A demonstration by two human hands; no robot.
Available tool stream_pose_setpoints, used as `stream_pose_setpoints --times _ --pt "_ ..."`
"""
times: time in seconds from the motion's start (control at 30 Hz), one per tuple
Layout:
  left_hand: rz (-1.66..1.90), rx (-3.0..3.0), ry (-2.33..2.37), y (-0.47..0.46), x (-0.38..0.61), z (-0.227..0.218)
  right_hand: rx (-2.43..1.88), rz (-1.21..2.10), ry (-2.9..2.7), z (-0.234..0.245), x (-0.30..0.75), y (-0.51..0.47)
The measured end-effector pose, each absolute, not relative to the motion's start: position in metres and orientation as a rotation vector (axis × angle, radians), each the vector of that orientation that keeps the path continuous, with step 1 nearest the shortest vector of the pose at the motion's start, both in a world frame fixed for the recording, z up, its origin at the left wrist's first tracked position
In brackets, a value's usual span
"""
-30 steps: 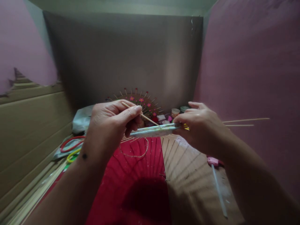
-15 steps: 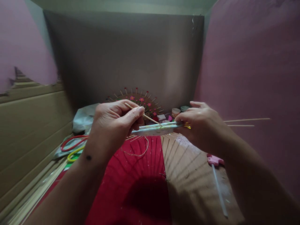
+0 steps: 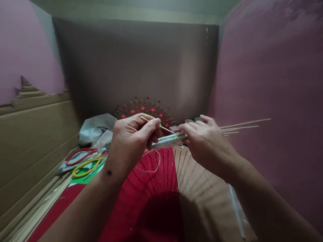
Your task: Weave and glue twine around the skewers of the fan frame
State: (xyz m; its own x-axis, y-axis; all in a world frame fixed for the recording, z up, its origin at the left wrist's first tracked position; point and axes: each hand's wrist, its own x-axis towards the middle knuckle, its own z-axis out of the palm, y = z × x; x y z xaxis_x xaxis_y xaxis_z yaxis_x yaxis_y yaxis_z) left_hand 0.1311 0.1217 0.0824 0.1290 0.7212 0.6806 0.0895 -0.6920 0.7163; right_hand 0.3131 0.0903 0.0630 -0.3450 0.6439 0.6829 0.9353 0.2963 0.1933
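Observation:
My left hand [image 3: 136, 134] is closed, pinching a thin wooden stick [image 3: 168, 129] between thumb and fingers. The stick slants down to the right, its tip at the top of a long, narrow, whitish bar-like bundle [image 3: 165, 142], whose exact kind I cannot make out. Its left end runs behind my left fingers. At its right end, my right hand [image 3: 204, 137] is closed around it. Several thin sticks [image 3: 248, 127] stick out to the right behind that hand. Below lies a loop of thin cord [image 3: 157, 166] on the red sheet [image 3: 121, 208].
Behind my hands stands a round piece with pink flowers [image 3: 143, 108] and pins around its rim. Red-handled [image 3: 69, 158] and yellow-handled [image 3: 78, 171] tools, plastic bags [image 3: 94, 126] and long sticks [image 3: 42, 208] lie left. A glue stick [image 3: 237, 211] is right. Cardboard [image 3: 35, 131] walls the left.
My right hand has moved left along the whitish bundle, towards my left hand. The stick's tip is now close to the right fingers. The view has shifted slightly.

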Motion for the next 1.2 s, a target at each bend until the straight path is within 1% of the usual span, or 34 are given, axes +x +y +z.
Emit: stream_pose_setpoints --times 0.3,0.53,0.73,1.2 --pt "1.517 1.882 0.789 0.12 0.128 0.086 -1.308 -0.692 -2.085 0.057 0.31 0.093" --pt "1.633 1.841 0.733 0.126 0.117 0.083 -1.303 -0.703 -2.06 0.053 0.311 0.094" --pt "1.524 1.844 0.771 0.122 0.122 0.085 -1.325 -0.696 -2.076 0.056 0.308 0.092" --pt "1.522 2.02 0.895 0.117 0.121 0.084 -1.33 -0.706 -2.081 0.058 0.309 0.093"
